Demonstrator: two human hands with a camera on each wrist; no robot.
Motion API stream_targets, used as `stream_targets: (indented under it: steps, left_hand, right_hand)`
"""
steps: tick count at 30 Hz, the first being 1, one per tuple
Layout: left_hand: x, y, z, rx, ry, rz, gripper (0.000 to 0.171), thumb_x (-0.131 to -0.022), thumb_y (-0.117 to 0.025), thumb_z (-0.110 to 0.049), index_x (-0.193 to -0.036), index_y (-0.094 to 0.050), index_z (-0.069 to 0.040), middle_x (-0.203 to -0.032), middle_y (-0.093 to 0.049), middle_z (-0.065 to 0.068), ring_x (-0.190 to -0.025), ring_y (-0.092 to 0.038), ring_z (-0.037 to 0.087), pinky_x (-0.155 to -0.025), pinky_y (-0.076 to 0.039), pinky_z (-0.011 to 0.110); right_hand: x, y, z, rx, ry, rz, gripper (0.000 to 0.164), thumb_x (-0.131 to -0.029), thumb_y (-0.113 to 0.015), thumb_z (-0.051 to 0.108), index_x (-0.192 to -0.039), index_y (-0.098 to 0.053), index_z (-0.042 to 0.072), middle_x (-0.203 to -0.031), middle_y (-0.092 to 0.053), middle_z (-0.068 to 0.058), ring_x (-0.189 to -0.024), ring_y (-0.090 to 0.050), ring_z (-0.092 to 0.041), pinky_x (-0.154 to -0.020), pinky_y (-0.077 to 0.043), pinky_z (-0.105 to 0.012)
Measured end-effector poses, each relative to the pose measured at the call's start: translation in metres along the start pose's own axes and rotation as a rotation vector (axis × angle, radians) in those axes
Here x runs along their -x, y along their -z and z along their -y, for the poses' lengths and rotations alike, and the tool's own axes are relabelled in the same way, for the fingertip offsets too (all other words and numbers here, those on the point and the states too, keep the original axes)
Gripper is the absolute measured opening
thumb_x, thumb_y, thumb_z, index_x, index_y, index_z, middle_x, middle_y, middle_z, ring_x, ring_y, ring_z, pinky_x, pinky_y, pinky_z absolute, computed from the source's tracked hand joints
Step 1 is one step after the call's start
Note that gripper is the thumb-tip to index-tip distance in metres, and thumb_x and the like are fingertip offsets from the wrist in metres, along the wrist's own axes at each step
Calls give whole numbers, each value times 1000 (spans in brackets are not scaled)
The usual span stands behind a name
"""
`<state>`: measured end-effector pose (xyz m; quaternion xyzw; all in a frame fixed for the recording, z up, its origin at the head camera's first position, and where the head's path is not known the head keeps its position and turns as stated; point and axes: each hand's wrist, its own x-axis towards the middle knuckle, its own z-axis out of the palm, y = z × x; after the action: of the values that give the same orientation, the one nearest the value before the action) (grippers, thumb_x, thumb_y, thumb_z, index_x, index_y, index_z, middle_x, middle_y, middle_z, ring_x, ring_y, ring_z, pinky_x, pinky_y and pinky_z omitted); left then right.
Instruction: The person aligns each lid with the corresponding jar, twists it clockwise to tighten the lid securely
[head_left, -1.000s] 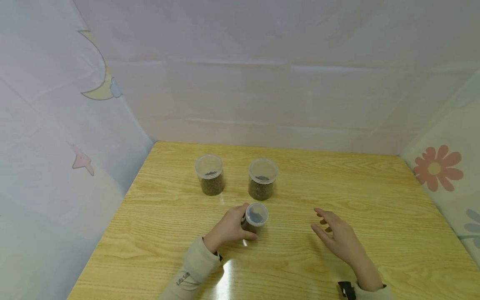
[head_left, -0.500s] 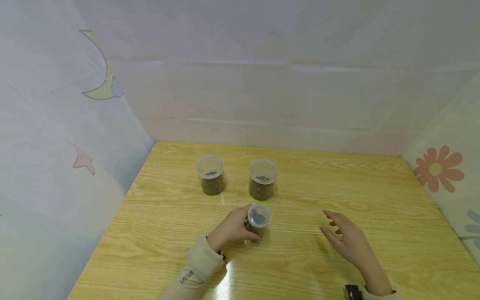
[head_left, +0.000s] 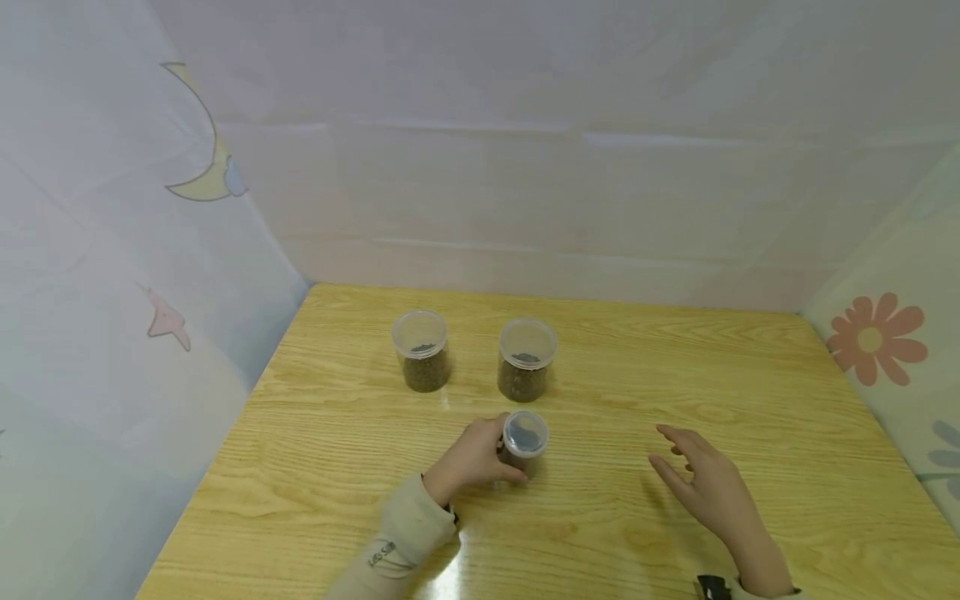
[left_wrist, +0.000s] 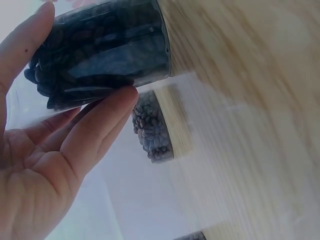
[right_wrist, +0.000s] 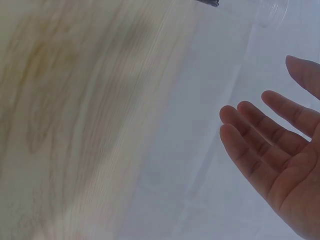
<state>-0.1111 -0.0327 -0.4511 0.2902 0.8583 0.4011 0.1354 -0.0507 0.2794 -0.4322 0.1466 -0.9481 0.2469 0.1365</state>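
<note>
A clear jar of dark beans (head_left: 525,433), its lid side facing up, stands in front of two similar jars. My left hand (head_left: 472,457) grips it from the left side, thumb on the near side and fingers on the far side. Close up in the left wrist view, the beans in this jar (left_wrist: 100,55) look glossy and nearly black. Out to the right, my right hand (head_left: 712,487) is held over the table with nothing in it. Its fingers are spread and loosely bent, as the right wrist view of the hand (right_wrist: 280,160) confirms.
Behind the held jar, a left jar (head_left: 425,368) and a right jar (head_left: 523,379), each partly filled with dark beans, stand on the wooden table (head_left: 360,467). White printed sheets (head_left: 465,192) wall off the back and both sides.
My left hand and the jar it grips have shifted a little to the right. The right hand has drawn away to the right and slightly nearer. Both back jars stay put.
</note>
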Motion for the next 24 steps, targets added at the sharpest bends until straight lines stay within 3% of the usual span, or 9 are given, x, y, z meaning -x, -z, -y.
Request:
stream_targets:
  steps: [24]
  left_hand:
    - [-11,-12,-9,-51,-22,3,71,-65,-84,-21,-127,-51,-8,-119,-60,4,-108,-56,15,-90,-44,25]
  right_hand:
    - [5,3,-3,-2,-39,9,41,-81,-70,12,-116,-57,-5,-107,-59,-22,-81,-62,-35,-59,-52,-41]
